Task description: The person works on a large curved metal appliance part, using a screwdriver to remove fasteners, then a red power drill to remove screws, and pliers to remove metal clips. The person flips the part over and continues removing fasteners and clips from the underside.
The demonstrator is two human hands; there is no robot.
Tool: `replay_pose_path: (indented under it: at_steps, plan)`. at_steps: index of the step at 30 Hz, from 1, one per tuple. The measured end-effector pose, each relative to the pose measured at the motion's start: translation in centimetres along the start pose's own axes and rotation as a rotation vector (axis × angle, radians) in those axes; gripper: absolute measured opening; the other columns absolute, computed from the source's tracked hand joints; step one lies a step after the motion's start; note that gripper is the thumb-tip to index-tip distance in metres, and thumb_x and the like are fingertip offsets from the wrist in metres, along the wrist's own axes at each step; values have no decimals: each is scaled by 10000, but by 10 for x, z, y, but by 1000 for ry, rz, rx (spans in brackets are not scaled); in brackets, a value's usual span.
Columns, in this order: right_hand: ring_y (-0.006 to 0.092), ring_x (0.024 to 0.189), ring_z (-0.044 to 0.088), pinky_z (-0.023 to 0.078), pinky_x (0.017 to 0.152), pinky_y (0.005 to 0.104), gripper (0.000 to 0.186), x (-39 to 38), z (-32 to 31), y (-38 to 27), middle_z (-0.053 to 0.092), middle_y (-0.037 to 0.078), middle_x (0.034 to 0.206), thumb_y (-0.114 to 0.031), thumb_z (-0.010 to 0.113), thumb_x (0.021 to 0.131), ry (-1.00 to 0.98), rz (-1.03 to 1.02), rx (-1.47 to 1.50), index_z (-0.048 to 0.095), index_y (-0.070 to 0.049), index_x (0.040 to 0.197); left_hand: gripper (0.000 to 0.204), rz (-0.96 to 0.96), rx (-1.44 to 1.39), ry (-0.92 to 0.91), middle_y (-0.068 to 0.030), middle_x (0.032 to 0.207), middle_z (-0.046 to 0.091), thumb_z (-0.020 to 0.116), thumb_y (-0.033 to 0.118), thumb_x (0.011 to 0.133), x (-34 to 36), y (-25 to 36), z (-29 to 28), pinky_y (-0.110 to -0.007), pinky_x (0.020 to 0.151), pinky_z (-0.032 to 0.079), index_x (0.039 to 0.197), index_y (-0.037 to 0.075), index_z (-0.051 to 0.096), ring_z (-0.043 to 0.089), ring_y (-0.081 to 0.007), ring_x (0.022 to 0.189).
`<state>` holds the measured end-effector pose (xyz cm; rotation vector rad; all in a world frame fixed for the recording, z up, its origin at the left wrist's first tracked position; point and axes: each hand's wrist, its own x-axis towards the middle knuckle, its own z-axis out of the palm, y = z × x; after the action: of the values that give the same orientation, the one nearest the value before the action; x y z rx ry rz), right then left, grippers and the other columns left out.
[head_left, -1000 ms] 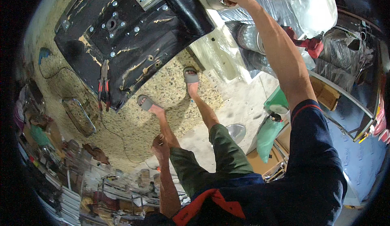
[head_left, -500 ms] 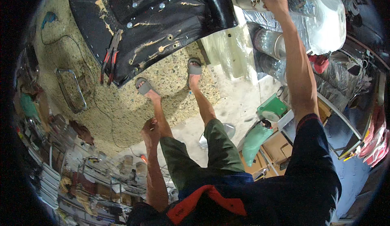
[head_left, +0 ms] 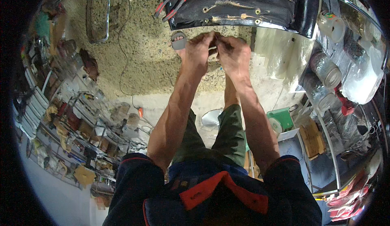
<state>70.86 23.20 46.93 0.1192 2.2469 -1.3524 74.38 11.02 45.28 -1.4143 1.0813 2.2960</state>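
My left hand (head_left: pixel 198 53) and my right hand (head_left: pixel 235 56) meet in front of me, fingertips pinched together. Whatever is between their fingers is too small and shadowed to make out. Just beyond them lies a black upholstered panel (head_left: pixel 260 2) with brass-coloured ringed holes and torn patches showing tan beneath. Pliers with red and black handles (head_left: pixel 175 2) rest on its left corner, handles jutting past the edge.
Clear jars (head_left: pixel 325 69) stand on the right beside a white plastic container (head_left: pixel 361 84). A green scale-like object (head_left: pixel 280 118) sits nearer. Leftward on the speckled floor lie a metal frame (head_left: pixel 98 18) and a thin cable (head_left: pixel 122 55). Cluttered shelves (head_left: pixel 77 132) fill the lower left.
My right hand has left the jar at the far right and come to the middle. My left hand has risen to meet it. The view has shifted to the right.
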Motion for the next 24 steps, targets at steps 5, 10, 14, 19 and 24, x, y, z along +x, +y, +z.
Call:
replay_pose_path:
  at_steps: [5, 10, 14, 19, 24]
  plan:
    - [202, 739, 731, 569, 722, 334, 166, 23, 30, -11, 771, 171, 839, -92, 739, 890, 127, 12, -226, 770, 31, 998, 221, 57, -265, -44, -110, 1110, 762, 678, 141, 985, 28, -5, -21, -365, 858, 605, 1136, -11, 732, 738, -224, 968]
    - [373, 837, 744, 578, 781, 421, 165, 36, 41, -4, 753, 202, 886, -167, 762, 832, 121, 30, -208, 790, -46, 942, 235, -111, -343, -71, -110, 1138, 756, 675, 126, 989, 57, -22, -40, -349, 886, 596, 1177, -8, 718, 730, -216, 999]
    - [340, 800, 746, 576, 765, 405, 176, 43, 45, -5, 755, 197, 849, -171, 770, 837, 142, 0, -335, 792, -29, 939, 186, -113, -437, -58, -163, 1081, 751, 702, 35, 955, 58, -16, -32, -392, 872, 630, 1116, -55, 729, 747, -256, 934]
    - [296, 725, 750, 573, 724, 385, 216, 50, 45, -9, 753, 183, 779, -190, 773, 842, 119, 26, -413, 790, -2, 947, 182, -104, -431, -24, -159, 1057, 756, 708, 9, 928, 51, -7, -28, -360, 815, 625, 1095, -55, 737, 742, -238, 893]
    - [364, 716, 732, 575, 712, 414, 203, 61, 55, -28, 725, 210, 753, -176, 751, 800, 58, -55, -654, 782, 3, 892, 170, -137, -459, -58, -152, 1056, 755, 674, -17, 918, 61, -14, -37, -327, 752, 593, 1067, -63, 742, 726, -221, 852]
